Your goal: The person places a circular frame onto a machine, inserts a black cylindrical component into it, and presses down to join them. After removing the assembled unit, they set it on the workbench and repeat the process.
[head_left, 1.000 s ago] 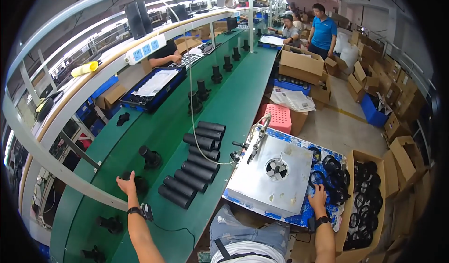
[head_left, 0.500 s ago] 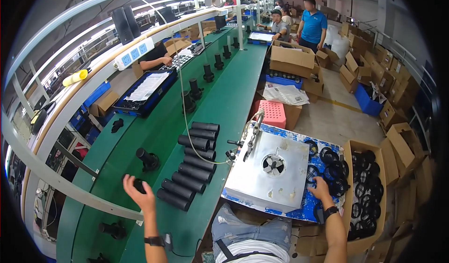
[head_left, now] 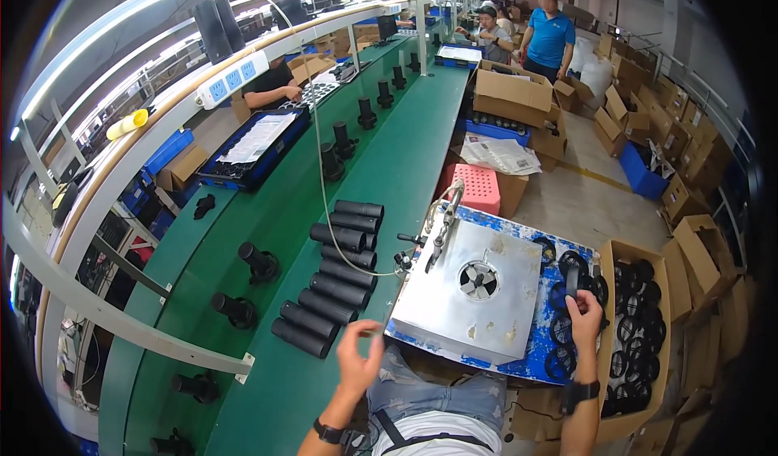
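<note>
We find the right hand (head_left: 585, 318) pinching a black ring (head_left: 573, 279) right of the box (head_left: 433, 308); the left hand (head_left: 356, 363), apparently empty, hangs half-spread off the box's near-left corner. We judge a loose pinch could drop the ring among the guards (head_left: 561, 331) crowded right of the box.

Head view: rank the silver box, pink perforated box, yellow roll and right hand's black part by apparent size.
Largest first:
Silver box
Pink perforated box
Yellow roll
Black part in right hand, partly covered
</note>
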Demonstrator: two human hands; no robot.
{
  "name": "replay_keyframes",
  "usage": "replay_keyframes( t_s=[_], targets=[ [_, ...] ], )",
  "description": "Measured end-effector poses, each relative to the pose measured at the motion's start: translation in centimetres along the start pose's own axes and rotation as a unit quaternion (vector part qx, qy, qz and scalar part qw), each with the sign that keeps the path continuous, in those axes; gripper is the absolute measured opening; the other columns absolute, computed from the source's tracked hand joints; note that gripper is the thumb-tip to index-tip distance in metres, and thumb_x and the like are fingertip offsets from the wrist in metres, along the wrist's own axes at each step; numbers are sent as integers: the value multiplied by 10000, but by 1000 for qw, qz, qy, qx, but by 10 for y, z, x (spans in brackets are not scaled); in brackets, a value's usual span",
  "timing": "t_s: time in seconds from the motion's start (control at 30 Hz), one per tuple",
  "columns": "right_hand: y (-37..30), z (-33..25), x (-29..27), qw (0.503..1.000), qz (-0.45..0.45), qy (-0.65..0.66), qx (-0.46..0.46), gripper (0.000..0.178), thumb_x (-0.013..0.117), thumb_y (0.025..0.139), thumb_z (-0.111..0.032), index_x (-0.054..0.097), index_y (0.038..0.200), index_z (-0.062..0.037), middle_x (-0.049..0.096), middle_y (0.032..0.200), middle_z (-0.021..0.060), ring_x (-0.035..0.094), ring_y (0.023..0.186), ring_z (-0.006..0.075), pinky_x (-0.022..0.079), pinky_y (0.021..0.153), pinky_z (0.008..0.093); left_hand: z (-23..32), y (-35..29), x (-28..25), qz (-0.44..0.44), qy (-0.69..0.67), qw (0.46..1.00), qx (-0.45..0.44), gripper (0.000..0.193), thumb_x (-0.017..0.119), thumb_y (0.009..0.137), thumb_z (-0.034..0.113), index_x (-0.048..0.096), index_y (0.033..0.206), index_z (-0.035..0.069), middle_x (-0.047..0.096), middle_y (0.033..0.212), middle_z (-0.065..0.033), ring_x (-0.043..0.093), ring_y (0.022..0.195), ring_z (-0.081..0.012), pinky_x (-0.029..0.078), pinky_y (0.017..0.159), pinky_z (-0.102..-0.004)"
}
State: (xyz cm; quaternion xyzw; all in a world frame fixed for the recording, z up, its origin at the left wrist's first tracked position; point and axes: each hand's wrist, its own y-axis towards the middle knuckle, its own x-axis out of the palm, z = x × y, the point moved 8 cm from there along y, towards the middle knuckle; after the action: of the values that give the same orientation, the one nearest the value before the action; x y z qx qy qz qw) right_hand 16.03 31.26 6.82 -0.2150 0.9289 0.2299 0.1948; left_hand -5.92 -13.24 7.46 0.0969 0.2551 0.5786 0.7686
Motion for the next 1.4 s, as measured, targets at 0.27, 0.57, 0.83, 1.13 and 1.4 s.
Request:
replay_keyframes(
  t_s=[0.27,0.57,0.83,1.13,1.4],
  targets=[
    [-128,-203,65,824,-241,-114,-501,221,791,650,-169,705,849,-130,630,901,-9,570,919,243,450,841,397,39,2,157,-299,-378,849,-217,371,528,984,201,477,1299,12,659,1006,-104,645,813,-142,504,681,-241],
    [-118,-126,111,858,-204,464,84,628,740,842,-208,406,1334,-6,539,1226,98,529,1112,190,439,956,332,39,-16,160,-73,-399,885,-229,216,474,1023,216,455,1146,39,587,994,-70,557,833,-94,472,715,-238],
    [-87,-148,108,879,-197,414,132,253,682,854,-125,558,1042,-8,610,906,30,574,817,91,459,757,229,63,18,156,-181,-432,871,-147,358,375,1042,257,321,1305,19,521,1015,-82,546,782,-132,483,722,-270],
    [-80,-150,111,872,-242,401,141,307,691,801,-86,542,1058,-9,565,949,42,564,839,115,447,777,252,54,1,171,-189,-492,810,-259,383,356,1051,314,308,1340,66,559,1048,-91,621,778,-153,532,711,-280],
    [-77,-164,88,873,-244,422,16,856,690,817,-461,325,1421,23,514,1324,141,509,1215,240,377,1032,351,41,-1,166,-174,-518,741,-389,282,433,1020,308,565,1053,61,546,693,-15,546,545,-122,438,460,-237]
  ],
)
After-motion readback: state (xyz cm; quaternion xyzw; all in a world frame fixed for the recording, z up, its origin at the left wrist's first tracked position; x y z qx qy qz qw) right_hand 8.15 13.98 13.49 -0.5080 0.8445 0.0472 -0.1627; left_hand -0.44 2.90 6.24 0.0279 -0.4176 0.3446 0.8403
